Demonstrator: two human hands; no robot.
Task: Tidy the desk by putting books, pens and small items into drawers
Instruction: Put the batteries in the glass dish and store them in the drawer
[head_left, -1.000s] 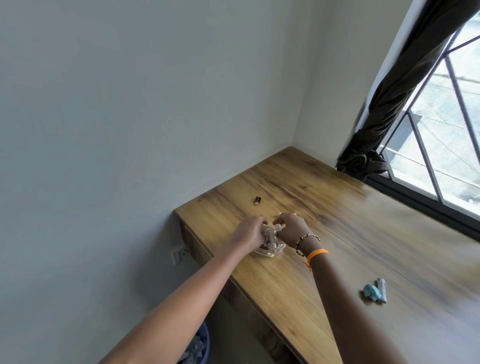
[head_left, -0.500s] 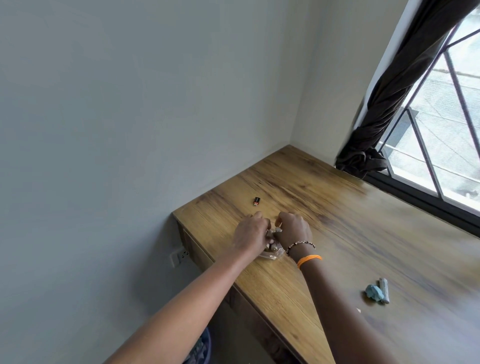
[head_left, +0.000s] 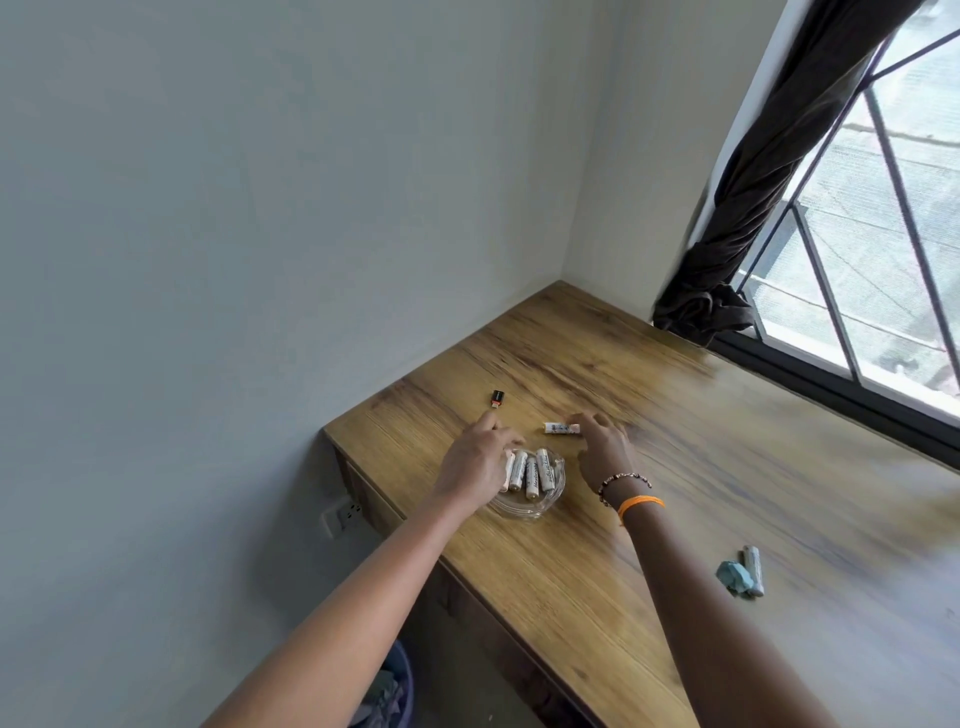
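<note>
Batteries (head_left: 530, 474) lay side by side in a clear glass dish (head_left: 524, 506) near the counter's (head_left: 597, 571) left edge, with one more battery (head_left: 561, 427) loose on the wood just beyond it. My left hand (head_left: 475, 465) rested over the dish's left rim, its fingers stretched toward a small black-and-red battery (head_left: 497, 399), while my right hand (head_left: 602, 447) touched the loose battery's end with relaxed fingers. A blue crumpled scrap (head_left: 733, 576) and a grey stick (head_left: 754, 570) sat well apart to the right, and a dark curtain (head_left: 769, 171) hung by the window (head_left: 893, 223).
</note>
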